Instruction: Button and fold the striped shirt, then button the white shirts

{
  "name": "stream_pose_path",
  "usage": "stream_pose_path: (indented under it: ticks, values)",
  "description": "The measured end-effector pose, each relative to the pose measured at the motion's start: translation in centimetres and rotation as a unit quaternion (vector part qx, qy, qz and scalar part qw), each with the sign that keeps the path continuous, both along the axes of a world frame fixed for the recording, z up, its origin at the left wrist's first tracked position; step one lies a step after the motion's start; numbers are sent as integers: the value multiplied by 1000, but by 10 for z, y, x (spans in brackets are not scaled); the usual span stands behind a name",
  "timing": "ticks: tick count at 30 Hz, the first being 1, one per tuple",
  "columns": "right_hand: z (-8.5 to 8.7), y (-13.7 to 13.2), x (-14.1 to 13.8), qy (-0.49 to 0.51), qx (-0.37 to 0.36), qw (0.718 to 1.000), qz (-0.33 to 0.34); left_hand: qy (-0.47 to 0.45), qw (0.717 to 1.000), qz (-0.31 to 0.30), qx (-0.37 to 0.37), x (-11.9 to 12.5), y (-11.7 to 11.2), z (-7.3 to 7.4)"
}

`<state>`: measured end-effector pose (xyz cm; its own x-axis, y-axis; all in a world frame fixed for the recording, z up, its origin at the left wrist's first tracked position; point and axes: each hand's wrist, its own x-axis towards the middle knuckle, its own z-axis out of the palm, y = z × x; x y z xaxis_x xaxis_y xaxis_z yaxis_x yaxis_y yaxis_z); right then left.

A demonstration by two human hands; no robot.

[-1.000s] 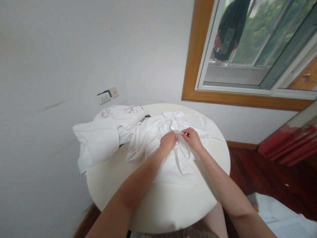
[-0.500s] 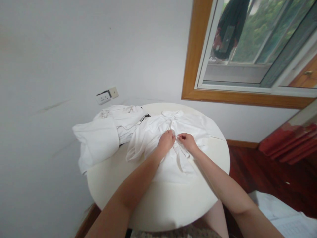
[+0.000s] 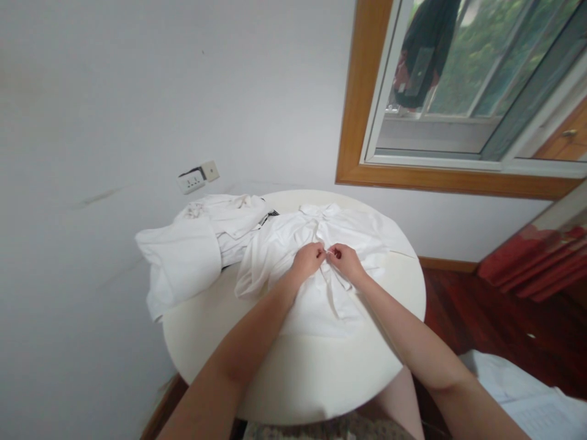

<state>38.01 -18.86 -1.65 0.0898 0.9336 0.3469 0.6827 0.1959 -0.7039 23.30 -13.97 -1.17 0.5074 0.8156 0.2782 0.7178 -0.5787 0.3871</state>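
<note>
A white shirt (image 3: 362,226) lies spread on the round table, its collar end toward the wall and its front edges running down the middle toward me. My left hand (image 3: 308,260) is closed in a pinch on the front edge of the shirt. Close beside it, my right hand (image 3: 345,261) pinches the other side of the same spot, thumb and forefinger together. The fingertips of both hands nearly touch. Whatever small part lies between them, perhaps a button, is too small to make out. Below the hands the front edges fall loosely apart.
A heap of white clothes (image 3: 188,250) sits at the left of the white round table (image 3: 293,379), partly over its edge. Behind are a wall socket (image 3: 191,181) and a wood-framed window (image 3: 348,122). A white bag-like thing (image 3: 518,391) is at lower right.
My right hand has turned slightly and its fingers are drawn closer to the left fingertips. My left fingers have curled a little at the front edge. The shirt stays in place.
</note>
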Motion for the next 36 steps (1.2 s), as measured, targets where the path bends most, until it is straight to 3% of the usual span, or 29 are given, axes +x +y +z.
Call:
stream_pose_path:
  ticks: [4,9,30,36]
  values:
    - [-1,1,2,27,8,1000,-14,-82,991,-47,-95,0,9,-1]
    - [1,1,6,80,5,997,12,-146,976,-78,-138,2,14,-4]
    - [-2,5,19,183,-54,980,59,-131,980,-74,-128,2,14,-8]
    - [6,1,22,201,-90,970,100,-122,981,-69,-135,1,11,-4]
